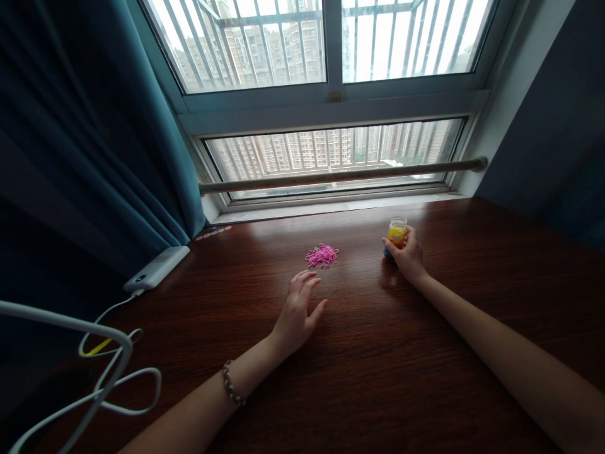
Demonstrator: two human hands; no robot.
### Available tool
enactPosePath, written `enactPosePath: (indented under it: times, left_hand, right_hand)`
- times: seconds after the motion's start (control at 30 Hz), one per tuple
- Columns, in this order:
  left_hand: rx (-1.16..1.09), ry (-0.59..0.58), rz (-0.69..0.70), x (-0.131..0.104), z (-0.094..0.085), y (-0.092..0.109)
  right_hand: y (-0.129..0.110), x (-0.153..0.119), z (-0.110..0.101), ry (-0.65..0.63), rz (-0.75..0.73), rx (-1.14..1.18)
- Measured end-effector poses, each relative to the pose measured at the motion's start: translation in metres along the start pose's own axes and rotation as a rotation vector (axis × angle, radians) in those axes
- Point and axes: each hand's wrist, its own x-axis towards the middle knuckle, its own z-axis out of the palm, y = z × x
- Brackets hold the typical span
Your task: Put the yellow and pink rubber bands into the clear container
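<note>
A person's right hand (410,253) grips a small clear jar (397,234) on a dark, glossy wood-grain table (359,353), thumb on one side and fingers wrapped around the other. The jar stands upright, its glass rim uncovered at the top, with yellow showing in the upper part, red beneath and blue near the base. The left hand (297,312), holding nothing, is loosely open over the table, fingers spread and slightly bent, with the fingertips just beside the near edge of a loose pile of pink loops (322,255). The pile lies between the left hand and the window side of the table, to the left of the jar and apart from it. A braided bracelet (231,383) circles the left wrist. At the table's left edge, a white power bank (157,268) lies below a blue curtain (155,157), a white cable (116,305) plugged into its near end. Thicker pale tubing (61,318) curves across the lower left corner. Beyond the table, a horizontal rail (340,178) crosses in front of a barred window (331,148), with high-rise buildings (283,148) visible through the panes.
</note>
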Motion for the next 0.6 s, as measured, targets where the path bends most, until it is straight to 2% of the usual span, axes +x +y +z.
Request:
enactPosePath:
  times: [0.07,0.13,0.17,0.23,0.3,0.33,0.37,0.4,0.5,0.6]
  left_hand:
    - [-0.02,0.003,-0.03,0.0,0.0,-0.001]
    - [-0.034,0.011,-0.072,0.001,0.001,-0.005]
    - [-0.036,0.017,-0.097,0.002,0.001,-0.009]
    - [-0.028,0.036,-0.158,0.006,0.002,-0.021]
    - [-0.013,0.052,-0.236,0.013,0.004,-0.038]
    - [-0.011,0.052,-0.277,0.019,0.005,-0.048]
    - [-0.011,0.049,-0.317,0.025,0.007,-0.058]
    - [-0.014,0.036,-0.353,0.033,0.009,-0.069]
    - [-0.054,-0.026,-0.408,0.062,0.018,-0.096]
    - [-0.116,-0.07,-0.362,0.085,0.028,-0.107]
  right_hand:
    - [-0.006,-0.002,-0.005,0.091,-0.101,0.001]
    - [-0.016,-0.007,-0.013,0.156,-0.298,-0.045]
    - [-0.023,-0.012,-0.017,0.136,-0.426,-0.065]
    - [-0.039,-0.023,-0.018,-0.041,-0.685,-0.043]
    - [-0.054,-0.034,-0.006,-0.356,-0.839,0.008]
    - [-0.06,-0.038,0.005,-0.523,-0.858,0.019]
    - [-0.064,-0.041,0.02,-0.629,-0.821,0.022]
    - [-0.067,-0.041,0.037,-0.671,-0.758,0.026]
    - [-0.067,-0.032,0.091,-0.688,-0.558,-0.047]
    - [-0.066,-0.022,0.127,-0.792,-0.516,-0.075]
